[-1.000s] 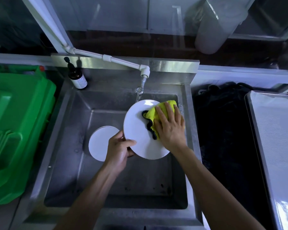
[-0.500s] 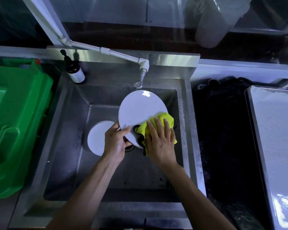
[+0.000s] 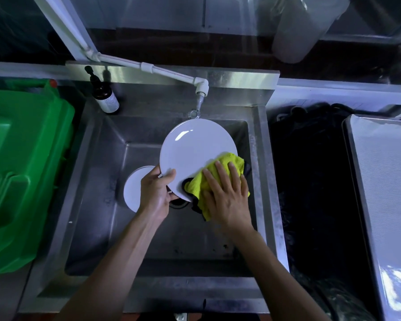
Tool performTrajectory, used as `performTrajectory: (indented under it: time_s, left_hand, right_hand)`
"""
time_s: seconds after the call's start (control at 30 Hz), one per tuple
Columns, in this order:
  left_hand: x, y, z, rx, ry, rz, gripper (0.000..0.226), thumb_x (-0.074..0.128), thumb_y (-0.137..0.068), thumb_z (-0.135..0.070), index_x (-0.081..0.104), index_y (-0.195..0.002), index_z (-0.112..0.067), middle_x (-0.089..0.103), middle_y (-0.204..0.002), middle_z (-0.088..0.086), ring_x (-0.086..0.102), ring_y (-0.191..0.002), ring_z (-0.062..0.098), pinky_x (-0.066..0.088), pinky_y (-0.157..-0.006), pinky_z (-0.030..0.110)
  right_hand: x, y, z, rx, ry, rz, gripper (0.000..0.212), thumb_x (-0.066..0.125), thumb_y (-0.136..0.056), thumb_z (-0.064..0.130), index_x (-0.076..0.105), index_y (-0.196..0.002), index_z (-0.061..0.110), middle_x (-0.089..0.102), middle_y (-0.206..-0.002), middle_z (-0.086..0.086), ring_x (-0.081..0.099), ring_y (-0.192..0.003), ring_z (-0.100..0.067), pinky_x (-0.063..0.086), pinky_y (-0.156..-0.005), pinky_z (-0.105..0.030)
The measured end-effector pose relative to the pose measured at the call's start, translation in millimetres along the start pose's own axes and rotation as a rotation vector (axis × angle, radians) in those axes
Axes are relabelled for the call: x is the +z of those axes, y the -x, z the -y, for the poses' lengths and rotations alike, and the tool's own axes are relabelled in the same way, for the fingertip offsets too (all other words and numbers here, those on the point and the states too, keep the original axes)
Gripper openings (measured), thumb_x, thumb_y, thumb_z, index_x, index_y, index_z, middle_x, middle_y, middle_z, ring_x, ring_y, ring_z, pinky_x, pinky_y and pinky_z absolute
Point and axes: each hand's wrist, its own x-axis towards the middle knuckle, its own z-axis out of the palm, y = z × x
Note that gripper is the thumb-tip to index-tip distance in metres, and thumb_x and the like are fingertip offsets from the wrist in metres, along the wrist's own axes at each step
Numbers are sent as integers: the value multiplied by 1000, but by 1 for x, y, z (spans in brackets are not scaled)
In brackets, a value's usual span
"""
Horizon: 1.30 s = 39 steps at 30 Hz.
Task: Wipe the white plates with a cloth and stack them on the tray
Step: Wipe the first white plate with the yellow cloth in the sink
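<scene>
Left grip (image 3: 156, 193) pinching white plate (image 3: 195, 149), right grip (image 3: 227, 200) flat, pressing yellow cloth (image 3: 225, 165)

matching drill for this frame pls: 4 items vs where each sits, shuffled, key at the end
Items:
1. yellow cloth
2. held white plate
3. brown pump bottle
4. green plastic bin

Places:
A. on the sink's back left corner ledge
B. left of the sink
C. under the right hand, pressed on the plate's lower right
D. gripped at its lower left edge by the left hand, tilted over the basin

Pairs: 1-C, 2-D, 3-A, 4-B
</scene>
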Motion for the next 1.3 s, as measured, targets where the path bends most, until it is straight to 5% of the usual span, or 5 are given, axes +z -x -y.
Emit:
performTrajectory:
  time_s: [0.17, 0.37, 0.53, 0.9, 1.3]
  left_hand:
    - [-3, 9, 0, -8, -29, 49, 20, 71, -77, -8, 78, -91, -20, 76, -99, 8, 73, -85, 25, 58, -61, 38]
    - [-3, 17, 3, -35, -100, 118, 37, 69, -63, -3, 72, -99, -9, 73, -93, 13, 66, -78, 30, 53, -64, 42]
    - [-4, 14, 2, -33, -140, 128, 36, 68, -62, 1, 74, -95, -12, 71, -92, 15, 64, -79, 34, 49, -68, 54]
    - [-10, 21, 12, -30, -159, 261, 33, 71, -67, 3, 73, -97, -11, 73, -94, 14, 71, -87, 27, 57, -70, 36]
    - [-20, 29, 26, -65, -119, 301, 38, 73, -66, -4, 74, -102, -15, 73, -94, 13, 73, -90, 31, 58, -74, 42]
  right_hand:
    - [-8, -29, -16, 35, -2, -25, 51, 41, -104, 41, 36, -154, 31, 21, -166, 0, 3, -155, -31, 15, -121, -57]
    - [-19, -62, -24, 29, 37, 13, 51, 33, -107, 42, 30, -156, 29, 10, -168, -1, -3, -154, -35, 15, -120, -58]
    - [-14, -71, -12, 19, 44, 37, 54, 28, -107, 43, 22, -158, 29, 5, -169, -1, -7, -154, -36, 13, -120, -61]
    - [-33, -74, 34, -213, 68, 54, 58, 21, -105, 41, 21, -159, 23, 9, -168, -3, -4, -154, -37, 9, -121, -59]
    - [-23, -55, 29, -414, 48, 84, 56, 28, -107, 42, 30, -157, 18, 19, -166, -4, 6, -154, -37, 18, -119, -60]
